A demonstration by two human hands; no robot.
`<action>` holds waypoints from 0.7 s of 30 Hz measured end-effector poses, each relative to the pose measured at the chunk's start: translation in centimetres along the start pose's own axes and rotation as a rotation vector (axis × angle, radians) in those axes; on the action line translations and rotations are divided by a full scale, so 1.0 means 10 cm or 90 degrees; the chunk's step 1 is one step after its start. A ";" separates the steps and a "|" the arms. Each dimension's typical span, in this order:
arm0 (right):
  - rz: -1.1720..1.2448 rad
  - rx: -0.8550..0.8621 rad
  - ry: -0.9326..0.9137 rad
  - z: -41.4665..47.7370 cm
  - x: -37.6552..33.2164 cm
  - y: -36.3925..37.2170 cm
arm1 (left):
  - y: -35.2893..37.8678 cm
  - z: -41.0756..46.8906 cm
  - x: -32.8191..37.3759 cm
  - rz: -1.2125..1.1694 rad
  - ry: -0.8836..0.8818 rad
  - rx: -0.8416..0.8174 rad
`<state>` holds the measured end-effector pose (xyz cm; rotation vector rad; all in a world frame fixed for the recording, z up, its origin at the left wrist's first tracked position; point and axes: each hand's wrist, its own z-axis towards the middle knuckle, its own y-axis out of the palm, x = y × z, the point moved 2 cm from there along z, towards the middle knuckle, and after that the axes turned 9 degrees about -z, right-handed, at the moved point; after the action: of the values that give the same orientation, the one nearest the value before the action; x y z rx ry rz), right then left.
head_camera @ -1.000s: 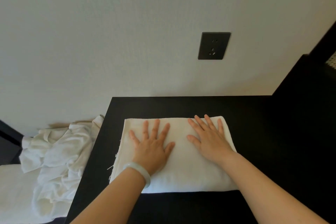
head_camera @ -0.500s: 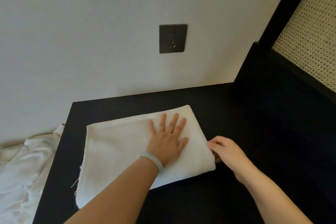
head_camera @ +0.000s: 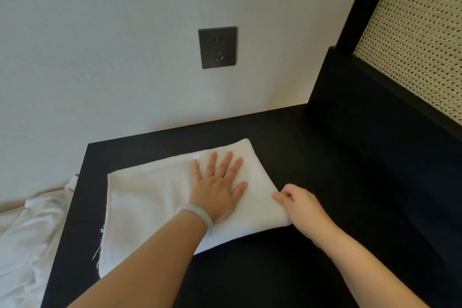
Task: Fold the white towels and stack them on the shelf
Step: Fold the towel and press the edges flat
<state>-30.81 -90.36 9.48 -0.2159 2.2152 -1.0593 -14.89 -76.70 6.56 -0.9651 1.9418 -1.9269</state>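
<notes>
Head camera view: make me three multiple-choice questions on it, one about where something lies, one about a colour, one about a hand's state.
1. Where does the folded white towel lie?
A) on the floor
B) on the black tabletop
C) on a chair

2. What colour is the wall socket?
A) white
B) red
C) dark grey

3. How does the left hand meet the towel?
A) flat, fingers spread
B) curled in a fist
C) hovering above it

Answers:
1 B, the towel lies flat on the black top.
2 C, the socket's plate is dark grey all over.
3 A, the palm and straight, spread fingers press on the cloth.
</notes>
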 end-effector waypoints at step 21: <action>-0.481 0.221 -0.304 0.25 -0.31 0.34 | -0.05 -0.19 -0.22 0.004 0.014 0.060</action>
<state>-26.40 -88.42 7.32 -1.0836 1.4930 -1.5569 -14.22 -73.85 6.60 -0.9153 1.8439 -2.0142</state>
